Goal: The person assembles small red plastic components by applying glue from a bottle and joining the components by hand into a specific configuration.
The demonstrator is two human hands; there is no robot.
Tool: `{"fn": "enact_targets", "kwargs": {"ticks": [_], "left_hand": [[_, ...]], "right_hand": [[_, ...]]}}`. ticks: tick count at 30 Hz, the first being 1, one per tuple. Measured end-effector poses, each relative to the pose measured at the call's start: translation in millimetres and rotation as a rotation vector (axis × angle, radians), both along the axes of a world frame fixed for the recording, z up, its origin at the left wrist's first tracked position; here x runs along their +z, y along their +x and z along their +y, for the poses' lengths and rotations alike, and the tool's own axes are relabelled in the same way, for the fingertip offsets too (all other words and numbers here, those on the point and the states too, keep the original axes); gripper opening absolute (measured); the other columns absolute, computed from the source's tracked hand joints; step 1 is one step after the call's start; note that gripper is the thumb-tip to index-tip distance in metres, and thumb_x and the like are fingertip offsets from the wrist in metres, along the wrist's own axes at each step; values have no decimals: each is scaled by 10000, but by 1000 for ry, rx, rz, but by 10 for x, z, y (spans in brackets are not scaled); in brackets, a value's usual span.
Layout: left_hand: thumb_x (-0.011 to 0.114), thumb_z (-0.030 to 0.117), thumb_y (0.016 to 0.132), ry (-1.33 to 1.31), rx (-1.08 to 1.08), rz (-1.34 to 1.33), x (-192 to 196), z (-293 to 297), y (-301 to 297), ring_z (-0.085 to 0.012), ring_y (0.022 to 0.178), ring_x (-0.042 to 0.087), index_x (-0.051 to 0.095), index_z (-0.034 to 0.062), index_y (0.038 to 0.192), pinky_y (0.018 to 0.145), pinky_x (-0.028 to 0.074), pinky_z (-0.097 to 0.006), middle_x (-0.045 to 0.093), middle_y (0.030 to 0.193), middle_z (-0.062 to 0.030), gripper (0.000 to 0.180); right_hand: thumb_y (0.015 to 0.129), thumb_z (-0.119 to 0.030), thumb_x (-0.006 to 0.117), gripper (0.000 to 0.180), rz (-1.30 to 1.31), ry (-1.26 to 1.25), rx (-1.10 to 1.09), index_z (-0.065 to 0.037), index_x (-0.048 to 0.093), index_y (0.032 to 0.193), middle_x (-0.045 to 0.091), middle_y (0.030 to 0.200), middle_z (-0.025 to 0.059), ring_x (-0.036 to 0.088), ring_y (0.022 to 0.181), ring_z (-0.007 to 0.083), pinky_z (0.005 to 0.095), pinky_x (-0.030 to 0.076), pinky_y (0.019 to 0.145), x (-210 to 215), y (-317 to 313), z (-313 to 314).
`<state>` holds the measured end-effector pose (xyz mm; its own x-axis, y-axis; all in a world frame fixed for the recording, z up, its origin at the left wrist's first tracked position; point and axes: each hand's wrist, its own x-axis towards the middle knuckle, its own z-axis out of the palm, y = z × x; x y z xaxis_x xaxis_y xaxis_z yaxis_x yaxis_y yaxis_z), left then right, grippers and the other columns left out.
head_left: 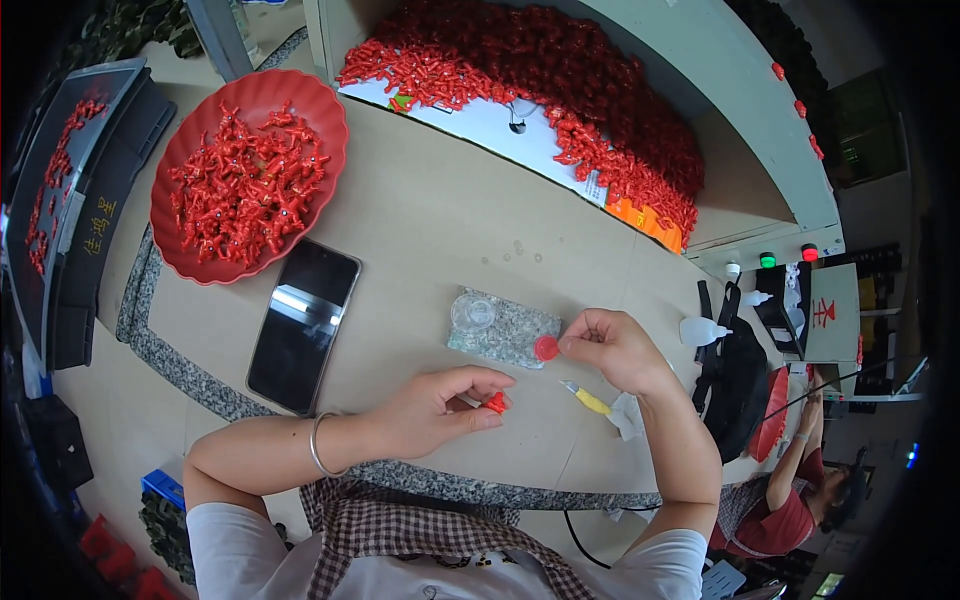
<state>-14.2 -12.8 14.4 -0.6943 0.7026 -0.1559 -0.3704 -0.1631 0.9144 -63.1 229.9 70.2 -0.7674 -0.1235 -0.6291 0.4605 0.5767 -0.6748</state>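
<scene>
My left hand pinches a small red plastic piece between thumb and fingertips, above the tabletop. A speckled grey stone slab lies just beyond it. On the slab's left part sits a small clear round dish. At its right end is a shallow red round cap. My right hand has thumb and forefinger pressed together at the cap's right edge; whatever is between them is too small to make out. Below that hand lies a yellow-handled craft knife, beside a scrap of white paper.
A red scalloped bowl of small red pieces stands at left, near a black phone. More red pieces fill the shelf at the back. A white squeeze bottle and black bag lie right. Another person works far right.
</scene>
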Motion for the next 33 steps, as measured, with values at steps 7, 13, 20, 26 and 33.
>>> {"fn": "enact_targets", "kwargs": {"ticks": [7, 13, 20, 26, 33], "left_hand": [[578, 126, 865, -40, -30, 3, -9, -4, -14, -84, 906, 536, 536, 44, 1134, 820, 452, -246, 577, 978, -36, 284], [559, 111, 875, 16, -39, -70, 8, 10, -23, -84, 913, 534, 521, 41, 1170, 836, 441, -239, 575, 983, -32, 305], [540, 99, 884, 25, -22, -50, -23, 5, -17, -87, 936, 532, 509, 40, 1191, 848, 436, -237, 575, 995, -36, 313], [532, 88, 887, 70, -19, -106, -37, 0, -38, -88, 956, 529, 512, 31, 1177, 856, 432, -235, 576, 1033, -43, 297], [530, 86, 886, 159, 5, -188, -94, -29, -59, -104, 964, 541, 500, 23, 1174, 862, 441, -248, 578, 1034, -42, 296]], "right_hand": [[769, -83, 636, 90, -4, -26, -9, -3, 604, 795, 581, 719, -7, 489, 646, 48, 190, 398, 595, -3, -25, 6], [781, -115, 631, 126, 39, -10, 8, 6, 598, 787, 572, 680, 9, 497, 618, 61, 217, 416, 564, -12, 14, 11], [770, -82, 635, 78, 32, 10, 15, -9, 606, 780, 563, 695, -21, 472, 632, 38, 191, 391, 580, 5, 33, -29], [779, -84, 644, 84, 91, -31, -45, -11, 604, 780, 570, 711, -21, 474, 646, 39, 194, 394, 593, 72, 70, 8], [782, -100, 657, 92, 347, -215, -7, -23, 610, 797, 540, 755, 7, 475, 706, 81, 222, 392, 669, 130, 431, 25]]}}
